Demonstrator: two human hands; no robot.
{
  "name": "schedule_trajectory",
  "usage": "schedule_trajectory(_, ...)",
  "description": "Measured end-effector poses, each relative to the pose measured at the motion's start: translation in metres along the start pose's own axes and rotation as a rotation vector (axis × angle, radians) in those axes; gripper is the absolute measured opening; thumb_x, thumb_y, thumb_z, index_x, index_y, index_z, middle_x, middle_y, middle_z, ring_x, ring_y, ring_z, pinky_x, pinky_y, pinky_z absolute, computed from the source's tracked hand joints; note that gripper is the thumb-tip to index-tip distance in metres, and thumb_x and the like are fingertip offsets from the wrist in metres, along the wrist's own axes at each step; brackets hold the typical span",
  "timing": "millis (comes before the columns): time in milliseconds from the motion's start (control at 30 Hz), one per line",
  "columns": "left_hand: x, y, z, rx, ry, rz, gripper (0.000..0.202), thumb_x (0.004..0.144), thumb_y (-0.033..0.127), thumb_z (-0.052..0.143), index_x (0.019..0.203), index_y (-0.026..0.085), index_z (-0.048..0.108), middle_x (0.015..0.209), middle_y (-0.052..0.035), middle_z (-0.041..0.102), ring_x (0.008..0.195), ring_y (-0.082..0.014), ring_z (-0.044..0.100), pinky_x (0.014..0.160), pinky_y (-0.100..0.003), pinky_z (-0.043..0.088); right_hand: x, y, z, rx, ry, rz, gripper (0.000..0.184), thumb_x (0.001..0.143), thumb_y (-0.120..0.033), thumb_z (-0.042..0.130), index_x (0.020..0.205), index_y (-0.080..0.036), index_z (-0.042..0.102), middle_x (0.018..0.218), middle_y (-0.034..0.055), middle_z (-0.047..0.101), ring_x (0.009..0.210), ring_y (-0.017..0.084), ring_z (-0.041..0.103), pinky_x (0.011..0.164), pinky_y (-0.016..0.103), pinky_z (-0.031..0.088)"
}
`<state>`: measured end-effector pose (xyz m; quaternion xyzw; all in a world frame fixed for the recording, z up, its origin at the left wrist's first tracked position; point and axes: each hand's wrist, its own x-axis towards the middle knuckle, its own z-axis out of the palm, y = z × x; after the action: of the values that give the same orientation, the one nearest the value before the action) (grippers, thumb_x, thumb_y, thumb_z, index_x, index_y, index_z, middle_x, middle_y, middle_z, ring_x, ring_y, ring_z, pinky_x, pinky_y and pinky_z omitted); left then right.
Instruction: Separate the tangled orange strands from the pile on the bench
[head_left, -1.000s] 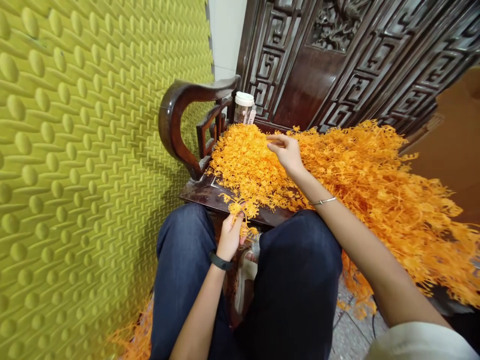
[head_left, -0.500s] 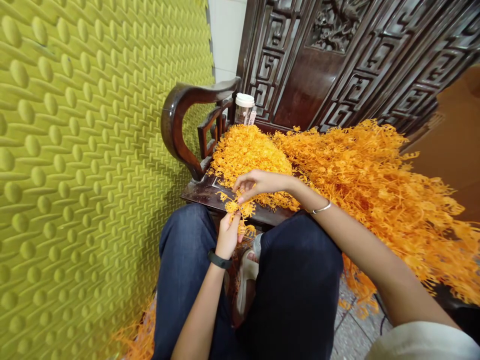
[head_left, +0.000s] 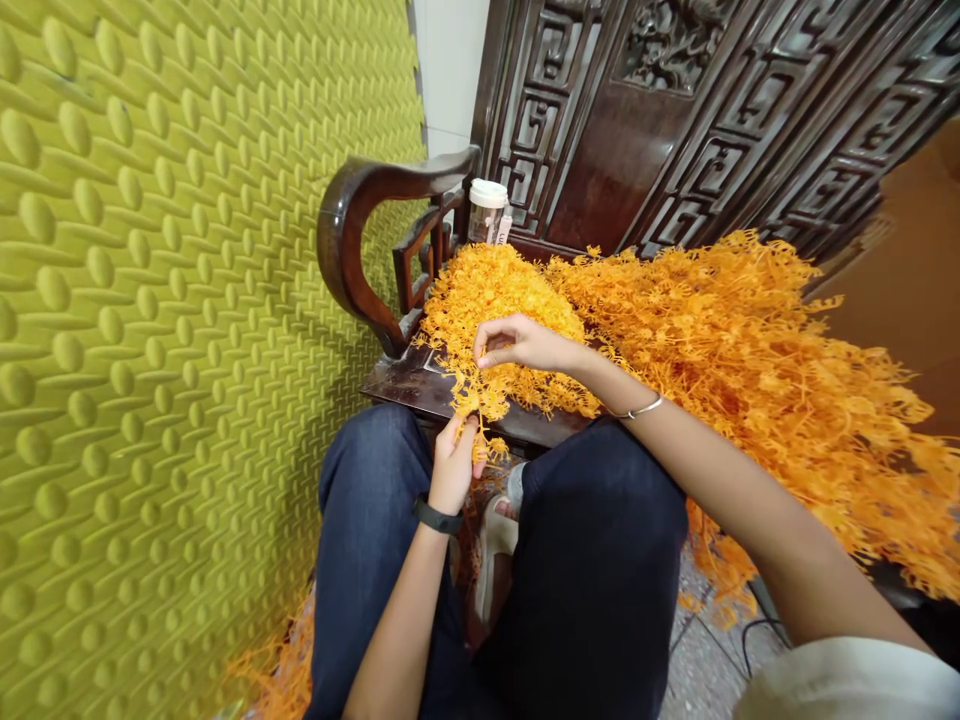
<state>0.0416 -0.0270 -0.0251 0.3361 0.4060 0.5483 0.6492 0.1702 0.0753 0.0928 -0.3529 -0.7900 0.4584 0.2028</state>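
Between my knees, my left hand (head_left: pixel 454 462) is closed around a small bunch of orange plastic flower sprigs (head_left: pixel 481 398). Frilly heads stick up above the thumb, and a few strands hang on the right side of the fist. Just above the bunch is my right hand (head_left: pixel 529 343), its thumb and forefinger pinched together. What the pinch holds is hard to make out against the orange behind it. A heap of loose orange plastic flowers (head_left: pixel 517 298) lies on the dark wooden seat (head_left: pixel 409 385) beyond my hands.
A larger pile of orange sprigs (head_left: pixel 757 350) spreads to the right. A clear cup with a white lid (head_left: pixel 488 207) stands behind the heap, beside the curved armrest (head_left: pixel 349 240). Yellow-green textured foam (head_left: pixel 187 300) fills the left side. More orange strands (head_left: pixel 277 660) lie low at left.
My right hand has risen a little away from my left hand, its fingertips drawn closer together. The flower heads above my left fist stand higher. My left hand has barely moved.
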Motion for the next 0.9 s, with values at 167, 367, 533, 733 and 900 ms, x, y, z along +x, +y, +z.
schedule_trajectory(167,0.000,0.006,-0.001,-0.022,0.025,0.028,0.039,0.071,0.042,0.060,0.099,0.014,0.058,0.042,0.0104,0.033,0.029,-0.0014,0.027,0.030,-0.014,0.019,0.000,0.002,-0.002,-0.025,0.103,-0.036,0.014,0.067,-0.025,0.063,0.068,-0.013,0.056,0.071,0.0015,0.056,0.068,0.011,0.051,0.068,0.026,0.040)
schedule_trajectory(367,-0.001,0.006,0.000,0.020,0.004,0.036,0.040,0.075,0.040,0.056,0.106,0.014,0.057,0.041,0.0096,0.034,0.029,-0.0016,0.026,0.030,-0.014,0.018,0.000,0.009,-0.009,-0.072,0.219,-0.016,0.017,0.067,-0.029,0.060,0.067,-0.014,0.055,0.070,0.0025,0.056,0.068,0.012,0.051,0.066,0.027,0.039)
schedule_trajectory(533,0.002,0.008,0.000,0.010,0.033,0.075,0.038,0.074,0.041,0.057,0.101,0.014,0.060,0.042,0.0088,0.034,0.031,-0.0018,0.026,0.030,-0.014,0.017,0.003,0.010,-0.003,-0.295,0.378,0.011,0.013,0.071,-0.023,0.058,0.065,-0.013,0.053,0.065,0.0018,0.054,0.062,0.011,0.046,0.064,0.027,0.036)
schedule_trajectory(733,0.001,0.012,-0.002,-0.040,0.040,0.087,0.039,0.072,0.041,0.059,0.099,0.013,0.059,0.042,0.0092,0.033,0.031,-0.0017,0.024,0.030,-0.015,0.016,0.011,-0.004,0.011,-0.409,0.581,0.011,0.013,0.071,-0.012,0.056,0.059,-0.014,0.051,0.064,0.0010,0.053,0.062,0.011,0.047,0.064,0.027,0.037)
schedule_trajectory(900,-0.005,0.000,0.001,-0.023,-0.014,-0.002,0.036,0.071,0.043,0.060,0.091,0.013,0.058,0.043,0.0097,0.032,0.031,-0.0016,0.025,0.029,-0.014,0.015,0.009,0.009,-0.031,-0.402,1.078,-0.020,0.014,0.078,-0.015,0.049,0.064,-0.016,0.048,0.065,0.0019,0.050,0.066,0.014,0.049,0.065,0.029,0.039)
